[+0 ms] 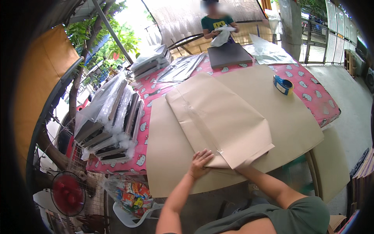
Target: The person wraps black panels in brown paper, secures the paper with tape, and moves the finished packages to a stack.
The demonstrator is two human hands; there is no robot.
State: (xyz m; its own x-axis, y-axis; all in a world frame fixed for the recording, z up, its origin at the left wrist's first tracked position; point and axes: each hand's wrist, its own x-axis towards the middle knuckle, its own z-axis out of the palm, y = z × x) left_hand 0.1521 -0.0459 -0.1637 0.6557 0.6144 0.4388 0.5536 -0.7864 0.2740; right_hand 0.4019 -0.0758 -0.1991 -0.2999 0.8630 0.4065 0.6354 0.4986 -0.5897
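One view only was given, from the head camera. The left hand [200, 162] was laid flat, fingers spread, on the near corner of a brown paper-wrapped parcel [218, 119], which rested on a larger brown paper sheet [296, 124] spread over the pink patterned table [319, 97]. The right hand was hidden under the parcel's near edge, so its grip could not be told. A blue tape dispenser [283, 84] was seen well apart. Plastic-wrapped frames [113, 121] were stacked at the left. A second person's hands [222, 33] were partly covered by white plastic.
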